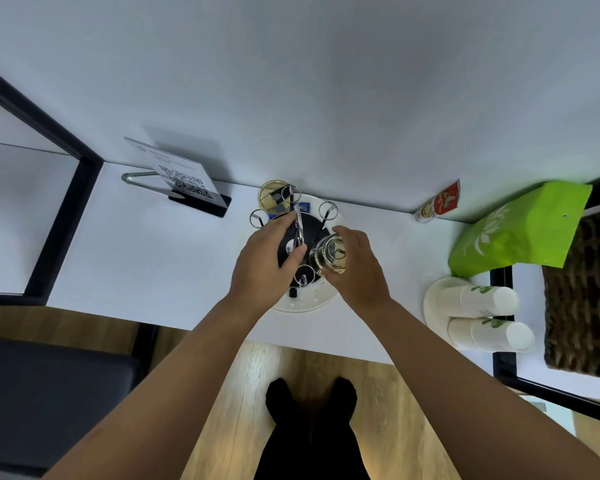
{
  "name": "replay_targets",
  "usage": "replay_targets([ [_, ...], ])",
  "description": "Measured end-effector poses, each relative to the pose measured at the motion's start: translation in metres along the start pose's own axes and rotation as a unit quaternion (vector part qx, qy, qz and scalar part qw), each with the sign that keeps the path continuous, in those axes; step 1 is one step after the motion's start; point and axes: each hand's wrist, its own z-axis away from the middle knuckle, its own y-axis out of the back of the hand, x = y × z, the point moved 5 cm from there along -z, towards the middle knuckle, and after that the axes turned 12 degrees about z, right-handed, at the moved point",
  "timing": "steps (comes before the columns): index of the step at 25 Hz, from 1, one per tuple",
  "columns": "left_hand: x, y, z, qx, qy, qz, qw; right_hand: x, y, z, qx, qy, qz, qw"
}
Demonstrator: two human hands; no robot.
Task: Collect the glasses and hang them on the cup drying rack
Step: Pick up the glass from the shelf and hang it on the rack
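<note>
The cup drying rack (327, 210) stands on a round white tray (303, 304) on the white counter, its metal arms ending in wire loops. My left hand (264, 258) grips the rack's central metal handle from the left. My right hand (357, 265) holds a clear glass (328, 256) tipped over the rack's right side, above one arm. Another glass (272, 195) sits at the rack's far left, near the wall; whether it hangs on an arm I cannot tell.
A QR-code sign stand (184, 178) is at the back left. To the right lie a red-and-white packet (437, 202), a green bag (520, 230), stacks of paper cups (482, 313) and a woven basket (582, 292). A dark chair (49, 403) stands lower left.
</note>
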Motion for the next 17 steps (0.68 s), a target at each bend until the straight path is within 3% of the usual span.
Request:
replay_targets([
  [8, 0.0, 0.003, 0.008, 0.001, -0.002, -0.007, 1.0, -0.002, 0.002, -0.001, -0.031, 0.0, 0.004, 1.0],
  [17, 0.0, 0.025, 0.027, 0.035, 0.004, -0.029, 0.999, -0.004, 0.03, 0.015, 0.0, 0.025, 0.05, 0.998],
])
